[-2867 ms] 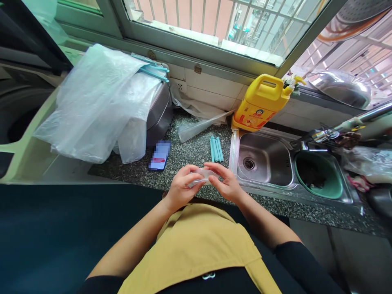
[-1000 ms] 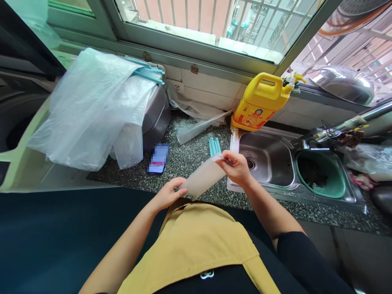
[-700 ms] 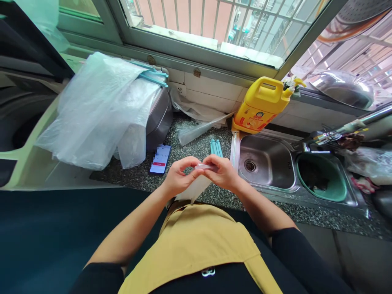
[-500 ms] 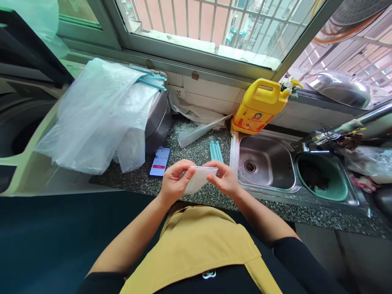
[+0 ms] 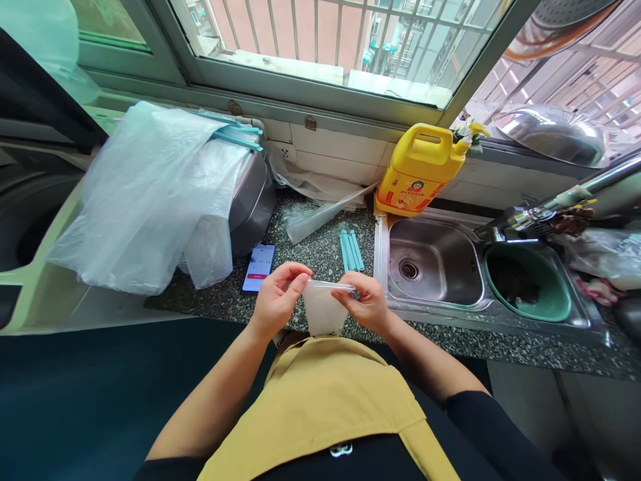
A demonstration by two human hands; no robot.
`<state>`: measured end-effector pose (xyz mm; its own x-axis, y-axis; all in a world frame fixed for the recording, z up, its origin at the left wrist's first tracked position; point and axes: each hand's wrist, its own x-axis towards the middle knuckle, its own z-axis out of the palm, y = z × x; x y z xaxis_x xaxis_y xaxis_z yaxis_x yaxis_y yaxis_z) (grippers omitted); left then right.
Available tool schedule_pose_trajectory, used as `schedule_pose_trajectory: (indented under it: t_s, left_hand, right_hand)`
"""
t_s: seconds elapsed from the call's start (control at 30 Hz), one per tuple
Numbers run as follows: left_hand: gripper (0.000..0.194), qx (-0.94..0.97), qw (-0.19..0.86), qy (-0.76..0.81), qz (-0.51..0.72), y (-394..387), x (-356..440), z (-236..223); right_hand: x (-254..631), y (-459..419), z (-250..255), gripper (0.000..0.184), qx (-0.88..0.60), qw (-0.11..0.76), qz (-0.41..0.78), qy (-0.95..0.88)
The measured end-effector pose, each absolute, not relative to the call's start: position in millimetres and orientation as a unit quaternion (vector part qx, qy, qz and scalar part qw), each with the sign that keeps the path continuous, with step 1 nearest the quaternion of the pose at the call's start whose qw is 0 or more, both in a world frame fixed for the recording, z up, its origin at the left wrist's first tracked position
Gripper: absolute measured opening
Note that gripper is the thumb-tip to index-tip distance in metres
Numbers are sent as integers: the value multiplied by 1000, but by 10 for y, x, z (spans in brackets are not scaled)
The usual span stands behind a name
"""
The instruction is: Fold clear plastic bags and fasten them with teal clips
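Observation:
A small translucent plastic bag (image 5: 324,310) hangs between my hands at the counter's front edge, its folded top edge held level. My left hand (image 5: 281,294) pinches the left corner of that edge between thumb and fingers. At the other end, my right hand (image 5: 364,302) grips the right corner, thumb below and fingers behind. Just beyond my right hand lie several light-blue sealing clips (image 5: 352,251) side by side on the speckled counter. A phone (image 5: 259,267) with a lit screen lies beyond my left hand.
Large plastic bags (image 5: 145,194) with blue clips drape over a dark grey appliance (image 5: 253,204). More clear plastic film (image 5: 320,214) lies by the wall. A yellow jug (image 5: 418,170) stands behind the steel sink (image 5: 435,267); a green basin (image 5: 528,284) sits in the right bowl.
The bag was stretched out slantwise a second ago, then brought up close between both hands. Now it hangs down with its top edge pulled straight, the hands slightly farther apart.

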<state>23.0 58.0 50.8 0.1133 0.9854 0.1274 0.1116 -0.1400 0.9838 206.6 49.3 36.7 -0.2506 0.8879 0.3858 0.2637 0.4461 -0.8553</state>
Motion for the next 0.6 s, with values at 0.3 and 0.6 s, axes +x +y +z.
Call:
schedule_pose_trajectory:
  t_s: [0.3,0.6]
  left_hand:
    - [27,619,432,431,495,639,202,456]
    - [26,733,404,378,396,759,277,689]
  right_hand:
    - [2124,559,393,31,-426,458,360,-692]
    - [2134,674,439,42,-402,430,442,-677]
